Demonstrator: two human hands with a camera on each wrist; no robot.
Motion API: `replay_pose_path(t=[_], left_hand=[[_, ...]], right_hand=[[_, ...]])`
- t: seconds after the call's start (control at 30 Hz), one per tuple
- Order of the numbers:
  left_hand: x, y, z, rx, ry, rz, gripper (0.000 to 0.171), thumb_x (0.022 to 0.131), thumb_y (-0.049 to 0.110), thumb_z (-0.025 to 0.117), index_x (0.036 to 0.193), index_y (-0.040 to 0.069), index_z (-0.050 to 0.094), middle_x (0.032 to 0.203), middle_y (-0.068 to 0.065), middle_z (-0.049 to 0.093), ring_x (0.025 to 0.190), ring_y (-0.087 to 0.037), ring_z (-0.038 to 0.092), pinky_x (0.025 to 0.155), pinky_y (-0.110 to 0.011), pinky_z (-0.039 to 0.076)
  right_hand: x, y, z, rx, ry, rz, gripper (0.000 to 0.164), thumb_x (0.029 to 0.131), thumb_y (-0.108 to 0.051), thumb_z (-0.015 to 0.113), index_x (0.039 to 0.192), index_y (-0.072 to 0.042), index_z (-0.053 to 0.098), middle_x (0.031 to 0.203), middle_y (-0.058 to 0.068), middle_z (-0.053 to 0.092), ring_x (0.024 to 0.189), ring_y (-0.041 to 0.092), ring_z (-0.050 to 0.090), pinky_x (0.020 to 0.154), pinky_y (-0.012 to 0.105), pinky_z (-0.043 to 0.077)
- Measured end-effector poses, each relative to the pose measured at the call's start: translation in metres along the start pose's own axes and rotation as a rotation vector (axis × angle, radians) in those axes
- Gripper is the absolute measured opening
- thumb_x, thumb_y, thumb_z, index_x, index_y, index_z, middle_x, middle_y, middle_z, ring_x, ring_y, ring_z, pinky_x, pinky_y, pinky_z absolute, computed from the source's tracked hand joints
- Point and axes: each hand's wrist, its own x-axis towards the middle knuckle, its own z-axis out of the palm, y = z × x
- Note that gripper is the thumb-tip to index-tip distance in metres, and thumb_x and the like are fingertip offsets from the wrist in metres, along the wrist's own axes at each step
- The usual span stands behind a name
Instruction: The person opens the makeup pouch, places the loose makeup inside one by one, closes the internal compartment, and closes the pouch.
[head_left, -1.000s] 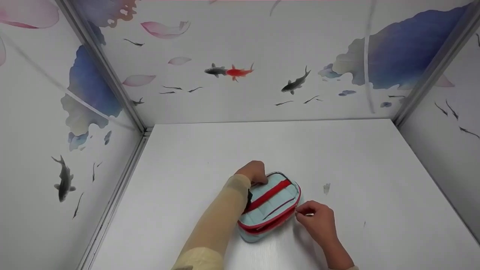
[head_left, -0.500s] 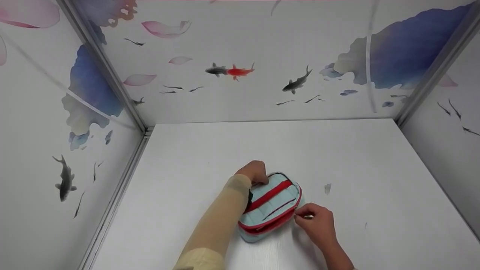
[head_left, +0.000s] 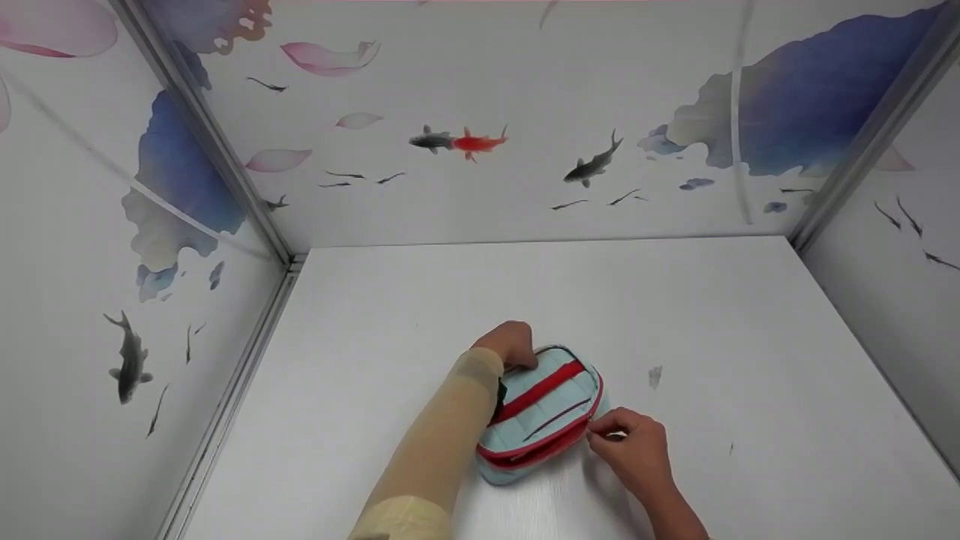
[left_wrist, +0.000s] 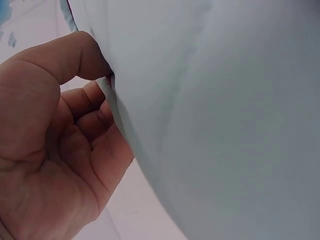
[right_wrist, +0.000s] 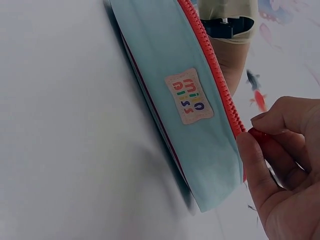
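A light blue zip pouch (head_left: 546,414) with red stripe and red trim sits tilted on the white table. Its near side gapes along the red zipper (right_wrist: 218,75). My left hand (head_left: 511,343) grips the pouch's far left edge; in the left wrist view, thumb and fingers pinch a fold of the pale fabric (left_wrist: 210,125). At the right end, my right hand (head_left: 639,448) pinches the red zipper pull (right_wrist: 257,134) between thumb and index finger. A patch with coloured letters (right_wrist: 190,96) is on the pouch's side. The pouch's interior is hidden.
The white table (head_left: 375,300) is enclosed by white walls painted with fish and petals. A grey metal rail (head_left: 225,420) runs along its left edge. A beige sleeve (head_left: 427,442) covers the left arm, which crosses in front of the pouch's left side.
My right hand has shifted very slightly left and toward me along the pouch's edge, still pinching the zipper pull. The left hand and the pouch have stayed almost still.
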Motion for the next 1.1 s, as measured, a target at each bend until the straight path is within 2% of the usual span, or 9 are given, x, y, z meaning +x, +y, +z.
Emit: replay_pose_path(t=[0.17,0.4,0.73,0.9,1.1], left_hand=[[0.004,-0.003,0.001,0.003,-0.019,-0.001,0.042,0.090,0.015,0.069,0.058,0.018,0.043,0.061,0.005,0.039,0.060,-0.016,0.040,0.058,-0.033,0.038],[0.004,-0.004,0.003,-0.021,-0.002,0.018,0.036,0.090,0.015,0.070,0.060,0.017,0.050,0.062,0.005,0.043,0.061,-0.016,0.042,0.058,-0.033,0.039],[0.007,-0.005,0.003,-0.010,-0.001,0.017,0.042,0.086,0.011,0.068,0.055,0.018,0.040,0.058,0.006,0.037,0.058,-0.016,0.038,0.055,-0.032,0.036],[0.005,-0.004,0.001,-0.019,0.008,0.013,0.041,0.086,0.012,0.069,0.056,0.018,0.042,0.060,0.004,0.040,0.059,-0.017,0.040,0.056,-0.033,0.037],[0.002,-0.004,0.002,-0.041,0.009,0.015,0.040,0.087,0.012,0.070,0.057,0.018,0.044,0.061,0.004,0.042,0.060,-0.017,0.041,0.056,-0.033,0.038]], right_hand=[[-0.003,-0.002,0.005,-0.006,-0.017,-0.024,0.018,0.083,0.001,0.082,0.082,-0.017,0.081,0.085,-0.002,0.078,0.085,0.013,0.070,0.077,0.021,0.060],[-0.010,-0.005,0.012,-0.006,-0.042,-0.090,0.020,0.080,0.002,0.084,0.079,-0.018,0.080,0.080,-0.006,0.076,0.080,0.010,0.071,0.073,0.020,0.059],[-0.014,-0.009,0.015,0.003,-0.062,-0.133,0.021,0.081,0.005,0.083,0.080,-0.016,0.080,0.081,0.001,0.078,0.079,0.007,0.071,0.074,0.019,0.059],[-0.020,-0.011,0.023,0.022,-0.121,-0.145,0.021,0.081,0.002,0.082,0.078,-0.019,0.079,0.081,-0.002,0.077,0.080,0.008,0.070,0.074,0.021,0.060],[-0.029,-0.012,0.037,0.003,-0.186,-0.202,0.025,0.081,0.001,0.081,0.077,-0.023,0.078,0.076,-0.009,0.074,0.077,0.006,0.070,0.072,0.023,0.060]])
